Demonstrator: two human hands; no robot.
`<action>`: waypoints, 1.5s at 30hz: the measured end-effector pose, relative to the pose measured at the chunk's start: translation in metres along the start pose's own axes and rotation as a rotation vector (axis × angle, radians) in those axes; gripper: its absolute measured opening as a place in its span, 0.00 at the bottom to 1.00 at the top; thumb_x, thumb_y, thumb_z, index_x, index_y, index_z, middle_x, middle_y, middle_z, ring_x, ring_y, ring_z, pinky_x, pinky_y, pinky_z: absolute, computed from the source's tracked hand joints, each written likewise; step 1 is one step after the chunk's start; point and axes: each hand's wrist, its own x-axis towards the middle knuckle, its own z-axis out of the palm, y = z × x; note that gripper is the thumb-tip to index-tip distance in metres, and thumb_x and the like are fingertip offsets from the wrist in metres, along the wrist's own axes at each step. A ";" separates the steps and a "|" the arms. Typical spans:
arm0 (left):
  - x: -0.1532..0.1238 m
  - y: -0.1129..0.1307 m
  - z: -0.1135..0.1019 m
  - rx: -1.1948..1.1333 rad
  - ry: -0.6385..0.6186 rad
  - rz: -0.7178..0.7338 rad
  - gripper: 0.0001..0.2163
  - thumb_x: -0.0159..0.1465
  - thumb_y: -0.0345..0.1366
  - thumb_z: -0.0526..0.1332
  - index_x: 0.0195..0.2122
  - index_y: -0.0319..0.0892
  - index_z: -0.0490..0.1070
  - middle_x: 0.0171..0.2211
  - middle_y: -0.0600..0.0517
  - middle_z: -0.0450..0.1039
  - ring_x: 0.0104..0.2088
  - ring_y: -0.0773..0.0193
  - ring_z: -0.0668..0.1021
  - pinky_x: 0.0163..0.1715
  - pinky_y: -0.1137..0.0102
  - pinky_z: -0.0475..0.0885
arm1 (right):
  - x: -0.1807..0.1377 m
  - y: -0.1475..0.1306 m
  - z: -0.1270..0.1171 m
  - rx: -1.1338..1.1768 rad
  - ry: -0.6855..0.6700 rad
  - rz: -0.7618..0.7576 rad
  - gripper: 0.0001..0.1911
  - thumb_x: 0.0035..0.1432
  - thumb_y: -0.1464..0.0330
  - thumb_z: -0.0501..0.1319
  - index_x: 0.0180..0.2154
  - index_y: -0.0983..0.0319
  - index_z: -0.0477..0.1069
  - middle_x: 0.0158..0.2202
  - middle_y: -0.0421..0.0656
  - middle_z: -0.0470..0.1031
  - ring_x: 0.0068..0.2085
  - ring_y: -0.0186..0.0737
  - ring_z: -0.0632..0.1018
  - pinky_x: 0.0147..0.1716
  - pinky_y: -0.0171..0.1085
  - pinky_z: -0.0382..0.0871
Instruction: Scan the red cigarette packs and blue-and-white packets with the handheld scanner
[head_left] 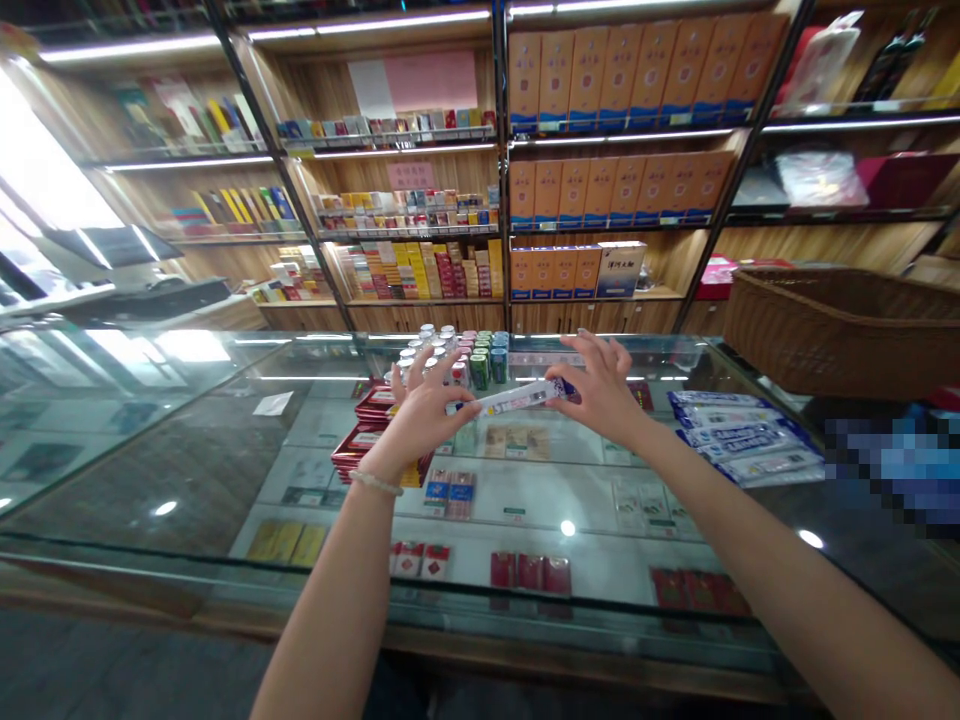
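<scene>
A slim white packet (pixel 523 397) with dark blue-purple printing is stretched level between my two hands, above the glass counter. My left hand (pixel 429 412), with a pale bracelet at the wrist, pinches its left end between thumb and finger while the other fingers fan upward. At the packet's right end, my right hand (pixel 600 392) grips with thumb and forefinger, the other fingers raised. Red flat packs (pixel 358 448) are stacked beside and partly behind my left hand. Several small cans (pixel 478 368) stand in rows just behind the hands.
Blue-and-white packets (pixel 750 440) lie spread on the counter at right, near a brown wicker basket (pixel 832 330). Inside the glass counter (pixel 517 500) are several small boxes. A white paper (pixel 273 403) lies at left. Shelves with orange boxes (pixel 615 80) line the back wall.
</scene>
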 end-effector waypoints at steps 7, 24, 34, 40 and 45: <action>0.000 0.006 0.000 -0.010 -0.022 0.040 0.08 0.66 0.47 0.67 0.34 0.54 0.86 0.73 0.56 0.61 0.77 0.36 0.48 0.69 0.33 0.24 | 0.000 0.001 0.001 -0.015 -0.018 0.020 0.13 0.64 0.57 0.66 0.48 0.52 0.79 0.68 0.50 0.64 0.72 0.61 0.57 0.67 0.66 0.45; 0.005 0.010 -0.001 -0.038 -0.081 0.035 0.12 0.69 0.44 0.62 0.33 0.51 0.84 0.72 0.54 0.62 0.76 0.39 0.50 0.70 0.30 0.32 | 0.002 0.012 -0.008 -0.057 0.022 -0.028 0.17 0.68 0.54 0.62 0.53 0.50 0.79 0.70 0.48 0.64 0.73 0.58 0.55 0.69 0.63 0.41; 0.003 0.010 0.013 0.046 0.145 0.156 0.12 0.69 0.48 0.64 0.36 0.50 0.83 0.76 0.54 0.52 0.76 0.37 0.47 0.69 0.30 0.28 | -0.006 -0.001 0.002 0.042 0.008 0.035 0.18 0.66 0.51 0.64 0.50 0.52 0.80 0.70 0.50 0.64 0.74 0.62 0.55 0.68 0.67 0.43; 0.003 0.010 0.017 0.053 0.166 0.185 0.12 0.69 0.49 0.64 0.35 0.50 0.83 0.76 0.54 0.55 0.76 0.36 0.49 0.69 0.29 0.29 | -0.008 0.000 0.006 0.111 0.000 0.055 0.12 0.65 0.55 0.65 0.43 0.53 0.82 0.67 0.48 0.68 0.72 0.62 0.58 0.68 0.68 0.46; 0.003 0.012 0.019 0.050 0.153 0.158 0.11 0.68 0.47 0.66 0.34 0.50 0.83 0.75 0.53 0.57 0.76 0.36 0.50 0.68 0.28 0.29 | -0.009 0.004 0.012 0.134 0.010 0.076 0.10 0.66 0.57 0.64 0.40 0.53 0.83 0.66 0.48 0.69 0.71 0.61 0.59 0.66 0.67 0.49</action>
